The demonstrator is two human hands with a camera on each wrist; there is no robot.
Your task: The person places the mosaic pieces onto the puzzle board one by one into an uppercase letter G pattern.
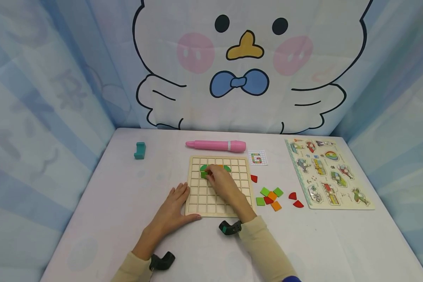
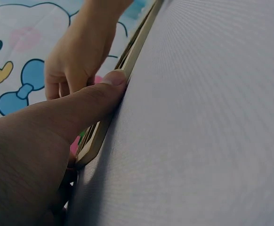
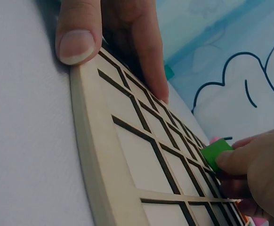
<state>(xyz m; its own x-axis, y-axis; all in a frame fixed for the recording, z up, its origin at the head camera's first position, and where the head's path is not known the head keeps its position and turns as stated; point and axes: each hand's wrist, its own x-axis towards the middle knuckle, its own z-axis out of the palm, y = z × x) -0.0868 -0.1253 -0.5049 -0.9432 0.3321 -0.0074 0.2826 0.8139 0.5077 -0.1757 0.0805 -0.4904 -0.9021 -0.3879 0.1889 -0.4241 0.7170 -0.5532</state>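
A wooden grid board [image 1: 197, 200] lies on the table. My left hand [image 1: 172, 211] rests at its near left corner, fingers extended along the left edge and thumb along the front edge. With thumb and fingers, my right hand [image 1: 223, 183] pinches a green square tile [image 3: 214, 152], low over a cell in the board's upper left part. A green rounded piece [image 1: 203, 167] sits just above that cell. Another green rounded piece [image 1: 227, 168] lies to the right, with an orange piece [image 1: 220, 166] beside it, partly hidden by the hand.
Right of the board lie loose green, orange and red tiles [image 1: 276, 206] and red rounded pieces [image 1: 298, 204]. A small pattern card [image 1: 257, 158] and a pink pen [image 1: 215, 145] are behind. A picture puzzle board [image 1: 324, 172] is at right, a teal block [image 1: 140, 150] at left.
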